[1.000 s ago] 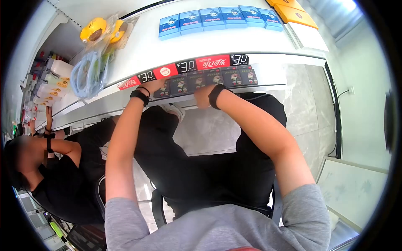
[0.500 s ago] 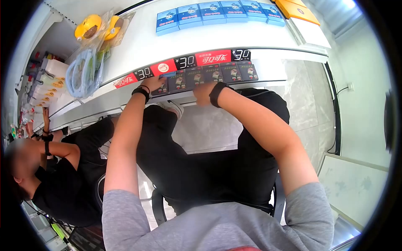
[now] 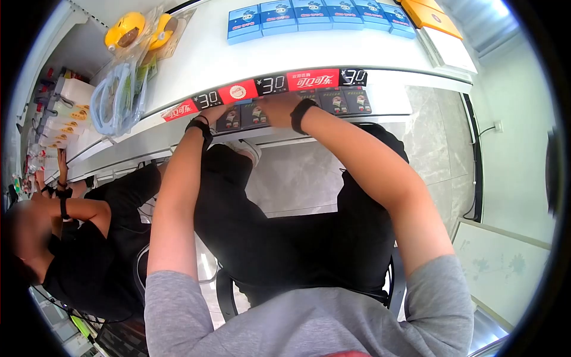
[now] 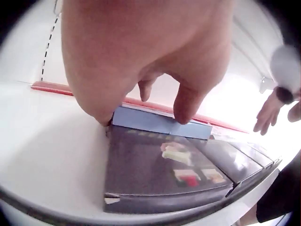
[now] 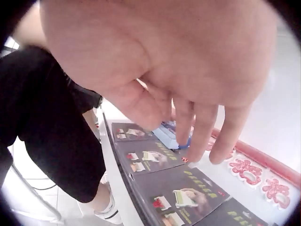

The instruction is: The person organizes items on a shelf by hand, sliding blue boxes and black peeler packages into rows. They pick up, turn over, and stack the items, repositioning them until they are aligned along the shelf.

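Observation:
My left hand [image 3: 214, 112] is at the left end of a row of dark peeler boxes [image 3: 256, 115]. In the left wrist view its thumb and fingers grip a light blue box [image 4: 160, 123] by its end and top edge. That box is wedged behind the leftmost dark peeler box, along the red strip. My right hand [image 3: 279, 111] reaches over the middle of the row with fingers extended and nothing in them. In the right wrist view its fingers hang above the peeler boxes [image 5: 190, 197], and the blue box shows beyond them.
A red and black price strip [image 3: 238, 91] runs along the shelf edge behind the row. Several blue boxes [image 3: 312, 16] line the white counter above, beside yellow boxes [image 3: 433, 18]. Bagged yellow toys [image 3: 126, 31] lie left. Another person [image 3: 77, 256] sits at the left.
My right hand has moved forward and left, from the shelf's front edge to over the peeler boxes. My left hand stays near the row's left end, where a blue box has come into view.

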